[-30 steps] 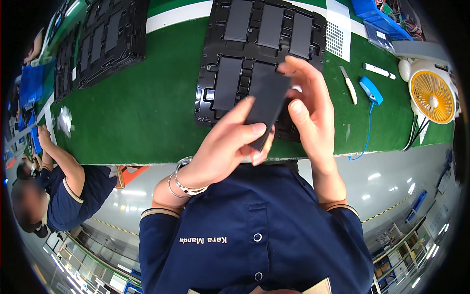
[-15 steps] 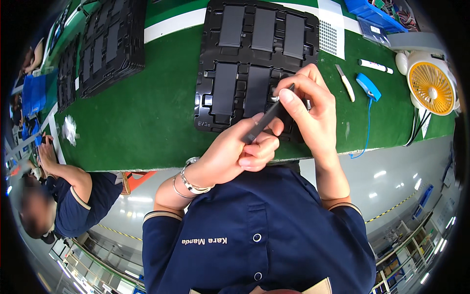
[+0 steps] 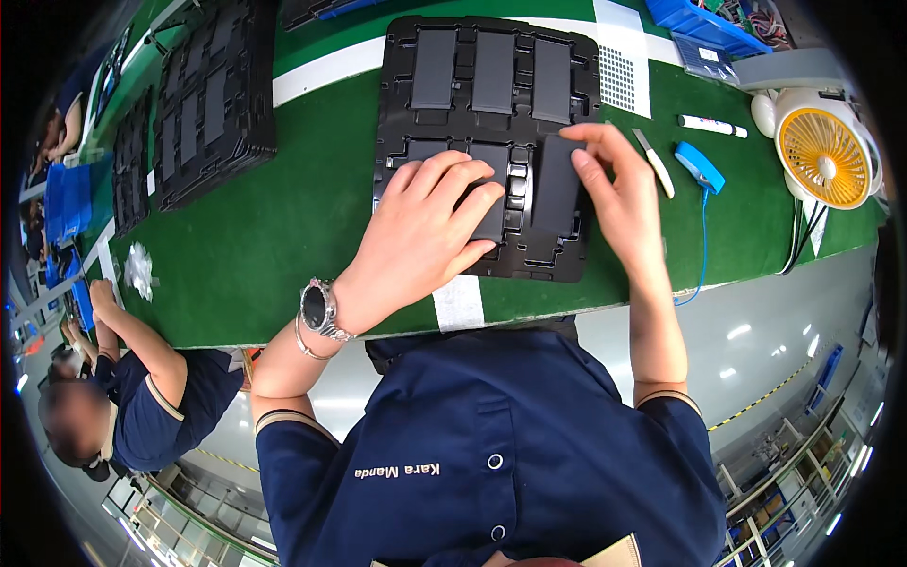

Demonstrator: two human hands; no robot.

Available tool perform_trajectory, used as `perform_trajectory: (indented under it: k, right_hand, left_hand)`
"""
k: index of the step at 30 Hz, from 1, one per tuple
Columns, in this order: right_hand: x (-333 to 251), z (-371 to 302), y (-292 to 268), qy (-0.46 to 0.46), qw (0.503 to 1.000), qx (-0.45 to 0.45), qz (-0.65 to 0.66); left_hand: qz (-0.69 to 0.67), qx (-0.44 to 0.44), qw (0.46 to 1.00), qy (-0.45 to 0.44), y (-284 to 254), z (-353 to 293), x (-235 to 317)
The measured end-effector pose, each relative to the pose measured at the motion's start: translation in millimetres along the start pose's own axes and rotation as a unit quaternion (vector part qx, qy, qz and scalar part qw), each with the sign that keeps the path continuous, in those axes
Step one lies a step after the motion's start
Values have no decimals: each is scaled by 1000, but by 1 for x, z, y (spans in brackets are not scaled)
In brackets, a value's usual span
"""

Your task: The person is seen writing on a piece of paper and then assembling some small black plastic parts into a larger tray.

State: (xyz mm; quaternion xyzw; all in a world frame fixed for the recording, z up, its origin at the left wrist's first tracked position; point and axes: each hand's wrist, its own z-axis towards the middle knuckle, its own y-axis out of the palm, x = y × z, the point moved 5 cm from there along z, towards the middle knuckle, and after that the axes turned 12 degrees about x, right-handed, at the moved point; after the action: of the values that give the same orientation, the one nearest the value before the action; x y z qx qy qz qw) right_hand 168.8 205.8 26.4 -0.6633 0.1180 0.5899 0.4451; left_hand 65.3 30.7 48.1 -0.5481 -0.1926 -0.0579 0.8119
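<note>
A black moulded tray (image 3: 378, 90) lies on the green table in front of me, with dark grey flat rectangular blocks in two rows of pockets. My left hand (image 3: 420, 222) spreads over the near left and middle pockets, fingers apart and bent. It partly hides the middle block (image 3: 487, 161) beneath. At the near right pocket, a flat dark block (image 3: 556, 189) sits slightly askew. My right hand (image 3: 619, 184) has thumb and index finger at that block's upper right corner; the other fingers are partly hidden. Three blocks, one of them the far middle block (image 3: 493, 74), fill the far row.
Right of the tray lie a white-handled knife (image 3: 655, 165), a blue strap with a cord (image 3: 699, 167) and a white marker (image 3: 711, 126). A yellow and white fan (image 3: 825, 161) stands beyond. Stacked trays (image 3: 217, 104) and crumpled clear plastic (image 3: 139, 271) lie left, near a seated co-worker (image 3: 142, 397).
The block held on edge between both hands now lies flat at the near right pocket. My left hand has let go and moved left over the tray. My right hand stays at the block.
</note>
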Motion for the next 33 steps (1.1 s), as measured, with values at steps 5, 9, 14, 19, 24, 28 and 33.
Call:
perform_trajectory:
  k: [5,9,14,19,24,28,33]
  right_hand:
    - [-6,-6,6,-82,992,10,-91]
    - [-11,-9,10,-115,985,25,-129]
    - [-20,-12,10,-145,980,36,-132]
    - [-35,-31,14,-30,996,-34,72]
    - [-40,-49,37,114,930,-138,320]
    - [-41,-51,45,133,917,-154,344]
    - [-44,-51,46,147,911,-147,357]
  left_hand:
    - [18,53,996,76,0,1,-3]
    - [-28,69,997,3,-4,-1,-17]
    - [-472,2,802,-366,16,-13,-18]
    - [-596,12,693,-405,12,-18,0]
    - [-615,76,677,-397,9,-23,10]
    - [-619,102,671,-395,12,-28,11]
    - [-604,104,680,-402,11,-30,13]
